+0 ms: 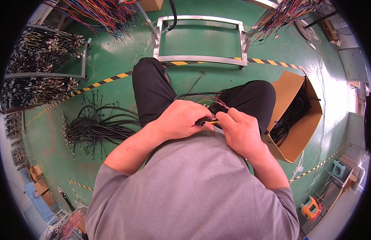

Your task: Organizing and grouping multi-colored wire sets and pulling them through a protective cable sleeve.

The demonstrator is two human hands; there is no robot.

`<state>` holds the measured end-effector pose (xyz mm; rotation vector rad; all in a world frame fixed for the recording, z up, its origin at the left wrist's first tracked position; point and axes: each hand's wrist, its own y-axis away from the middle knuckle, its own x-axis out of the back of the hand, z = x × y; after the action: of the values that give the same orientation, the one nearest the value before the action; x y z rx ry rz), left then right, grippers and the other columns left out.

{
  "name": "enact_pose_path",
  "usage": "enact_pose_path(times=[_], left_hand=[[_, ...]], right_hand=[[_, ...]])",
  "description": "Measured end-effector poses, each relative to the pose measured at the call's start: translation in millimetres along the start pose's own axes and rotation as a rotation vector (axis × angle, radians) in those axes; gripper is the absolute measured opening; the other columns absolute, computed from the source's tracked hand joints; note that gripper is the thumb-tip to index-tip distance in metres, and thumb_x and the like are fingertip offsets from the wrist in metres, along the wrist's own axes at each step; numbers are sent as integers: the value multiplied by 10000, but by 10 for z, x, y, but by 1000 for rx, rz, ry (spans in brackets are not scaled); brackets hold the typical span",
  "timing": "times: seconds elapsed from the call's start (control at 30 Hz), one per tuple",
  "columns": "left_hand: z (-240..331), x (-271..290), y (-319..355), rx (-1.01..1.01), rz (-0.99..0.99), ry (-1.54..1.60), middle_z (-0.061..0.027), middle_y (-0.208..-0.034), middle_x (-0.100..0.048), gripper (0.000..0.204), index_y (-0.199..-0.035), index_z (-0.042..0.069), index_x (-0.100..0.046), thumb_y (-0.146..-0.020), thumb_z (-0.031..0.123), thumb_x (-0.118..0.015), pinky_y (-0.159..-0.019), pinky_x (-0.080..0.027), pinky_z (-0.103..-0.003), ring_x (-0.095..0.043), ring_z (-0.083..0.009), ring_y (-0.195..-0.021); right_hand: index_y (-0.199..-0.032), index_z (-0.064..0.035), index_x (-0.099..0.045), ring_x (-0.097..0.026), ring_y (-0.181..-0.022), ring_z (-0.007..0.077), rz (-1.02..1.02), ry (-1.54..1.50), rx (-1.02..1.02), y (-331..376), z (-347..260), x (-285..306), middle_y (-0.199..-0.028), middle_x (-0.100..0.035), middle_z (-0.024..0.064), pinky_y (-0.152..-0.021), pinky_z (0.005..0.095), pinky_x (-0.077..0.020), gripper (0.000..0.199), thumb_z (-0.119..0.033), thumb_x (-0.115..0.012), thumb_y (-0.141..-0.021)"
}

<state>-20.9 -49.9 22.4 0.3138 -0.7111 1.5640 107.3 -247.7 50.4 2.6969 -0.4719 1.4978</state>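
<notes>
In front of my grey shirt, my left hand (180, 119) is closed around a black tube (202, 123) whose open end faces right. Thin coloured wires (213, 120), yellow and reddish among them, run from the tube's end to my right hand (240, 130), whose thumb and fingers pinch them. Beyond both hands a black cable (196, 94) arches between my knees. Loose red and dark wires (221, 102) stick out above my right fingers. Whether these belong to the same cable is hidden by the hands.
To my right stands an open cardboard box (286, 85) holding black cables (282, 129). A bundle of black cables (98, 126) lies on the green floor at left. Ahead is a metal frame (201, 59) on casters. Racks of wire harnesses (45, 60) stand far left.
</notes>
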Motion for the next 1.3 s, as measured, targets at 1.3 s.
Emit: enact_pose_path(times=[1.3], left_hand=[[-89, 107, 12, 50, -83, 153, -142, -1057, -636, 271, -1116, 28, -586, -866, 47, -690, -898, -512, -429, -617, -340, -997]], right_hand=[[-893, 20, -669, -502, -656, 83, 76, -660, -398, 9, -68, 82, -747, -606, 10, -587, 267, -404, 128, -45, -596, -976]])
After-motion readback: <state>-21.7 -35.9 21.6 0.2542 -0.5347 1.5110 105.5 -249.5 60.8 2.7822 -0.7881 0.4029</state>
